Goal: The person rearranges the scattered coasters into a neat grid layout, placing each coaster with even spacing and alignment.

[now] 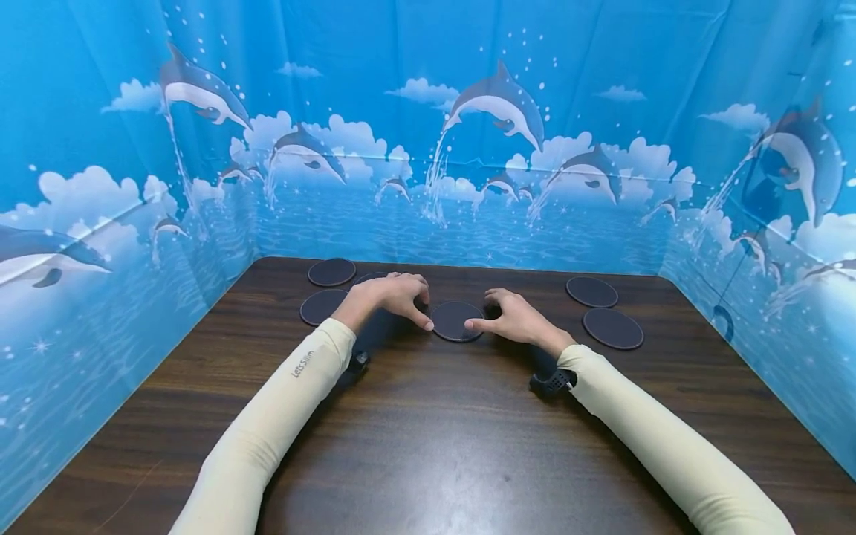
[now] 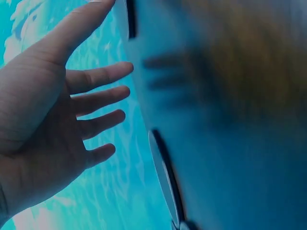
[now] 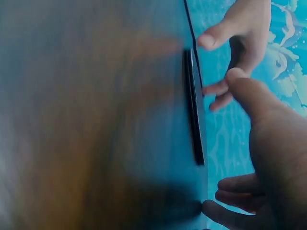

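Your left hand and right hand flank the middle coaster, which lies flat on the table between them. Each grip is wide and holds nothing. You seem to be framing the coaster; whether to take or release it, I cannot tell. Taking it would call for narrowing both grips at its edge.

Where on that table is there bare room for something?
The widest bare patch of the brown wooden table lies between the cream fabric left sleeve and right sleeve. Another lies outside the left sleeve, toward the blue dolphin curtain. Crowded: far left, three flat, dark round discs beside the left hand; and between it and the right hand, another disc.
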`<state>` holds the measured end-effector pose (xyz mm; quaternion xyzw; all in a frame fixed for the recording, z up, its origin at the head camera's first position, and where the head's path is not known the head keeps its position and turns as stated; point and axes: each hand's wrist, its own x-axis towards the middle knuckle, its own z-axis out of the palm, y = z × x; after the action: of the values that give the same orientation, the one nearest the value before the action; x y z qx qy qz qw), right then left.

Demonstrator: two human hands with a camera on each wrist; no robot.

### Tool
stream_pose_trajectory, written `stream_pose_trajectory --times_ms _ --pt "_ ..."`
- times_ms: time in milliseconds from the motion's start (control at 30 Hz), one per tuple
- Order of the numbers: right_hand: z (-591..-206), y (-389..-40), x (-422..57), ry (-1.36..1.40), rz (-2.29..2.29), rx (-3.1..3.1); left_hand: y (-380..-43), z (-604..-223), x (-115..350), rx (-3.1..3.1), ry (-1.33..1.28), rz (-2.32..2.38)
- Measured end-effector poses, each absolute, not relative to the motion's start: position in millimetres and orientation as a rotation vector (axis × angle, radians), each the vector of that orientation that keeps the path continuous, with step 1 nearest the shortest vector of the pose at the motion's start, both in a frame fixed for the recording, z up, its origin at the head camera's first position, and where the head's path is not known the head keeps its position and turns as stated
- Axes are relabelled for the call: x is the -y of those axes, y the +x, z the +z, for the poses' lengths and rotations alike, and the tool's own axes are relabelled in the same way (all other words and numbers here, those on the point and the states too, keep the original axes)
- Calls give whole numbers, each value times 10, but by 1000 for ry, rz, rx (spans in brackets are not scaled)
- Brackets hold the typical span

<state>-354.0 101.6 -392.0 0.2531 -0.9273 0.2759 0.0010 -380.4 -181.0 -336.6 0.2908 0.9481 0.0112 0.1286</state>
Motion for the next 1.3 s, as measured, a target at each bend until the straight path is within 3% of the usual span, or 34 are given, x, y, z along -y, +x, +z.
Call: stream_pose_trajectory --times_ms 200,433,867,1300 --pt "-3935 -3638 -971 818 891 2920 -3870 -3345 2188 -2790 788 227" --pt "-3924 -3717 -823 877 873 2888 -3911 -3350 2501 -2847 686 127" --pt "-3740 -3880 -489 949 447 2732 -4061 -3252 2707 -2883 549 43" --pt "-3739 -3909 -186 937 425 2767 -4190 -3425 2850 -2882 470 18"
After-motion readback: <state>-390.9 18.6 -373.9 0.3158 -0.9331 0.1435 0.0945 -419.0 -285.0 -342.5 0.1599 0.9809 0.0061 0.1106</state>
